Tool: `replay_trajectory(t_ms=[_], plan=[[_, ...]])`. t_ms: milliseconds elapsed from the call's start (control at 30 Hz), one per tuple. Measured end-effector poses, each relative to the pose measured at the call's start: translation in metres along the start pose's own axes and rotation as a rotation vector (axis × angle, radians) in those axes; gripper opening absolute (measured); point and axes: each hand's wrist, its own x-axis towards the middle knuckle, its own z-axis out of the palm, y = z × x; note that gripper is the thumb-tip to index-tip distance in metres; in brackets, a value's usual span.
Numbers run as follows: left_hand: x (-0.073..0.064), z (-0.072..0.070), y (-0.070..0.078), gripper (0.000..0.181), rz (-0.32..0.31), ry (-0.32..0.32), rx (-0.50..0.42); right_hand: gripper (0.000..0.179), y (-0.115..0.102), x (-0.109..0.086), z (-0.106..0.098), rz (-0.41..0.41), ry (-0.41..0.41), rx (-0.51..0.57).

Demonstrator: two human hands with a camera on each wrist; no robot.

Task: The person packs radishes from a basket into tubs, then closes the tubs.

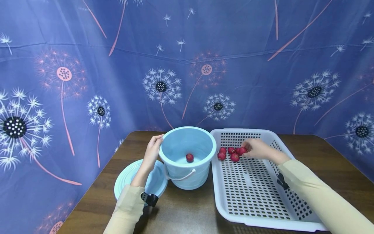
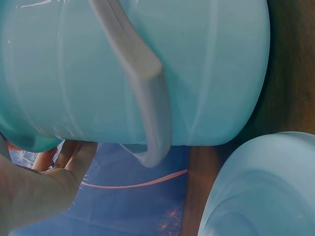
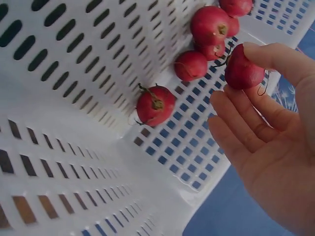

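Fingers (image 3: 246, 120) and thumb of the right hand (image 1: 258, 149) pinch a red radish (image 3: 243, 69), the lower fingers loose beneath it. I have that radish at the hand's left end, in the far part of the white basket (image 1: 218, 188), beside the other radishes (image 1: 235, 157); whether it clears the basket floor I can't tell. It looks too round for me to read a long axis. The relation I watch: the blue bucket (image 1: 190, 181) stands to its left, just past the basket's left wall. The left hand (image 1: 152, 151) is the nearer to it, gripping its left rim; a lone radish (image 1: 189, 158) lies inside.
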Motion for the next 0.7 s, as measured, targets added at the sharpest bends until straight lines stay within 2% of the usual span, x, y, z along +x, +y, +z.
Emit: replay_trajectory(t_ms=[400,700], plan=[[0.001,0.000,-0.002,0.036,-0.003,0.002,-0.009,0.027,-0.005,-0.001,-0.013,-0.039,0.086,-0.026],[0.002,0.000,-0.003,0.037,0.004,0.005,-0.008,0.030,-0.021,-0.001,-0.024,-0.090,0.117,-0.005]])
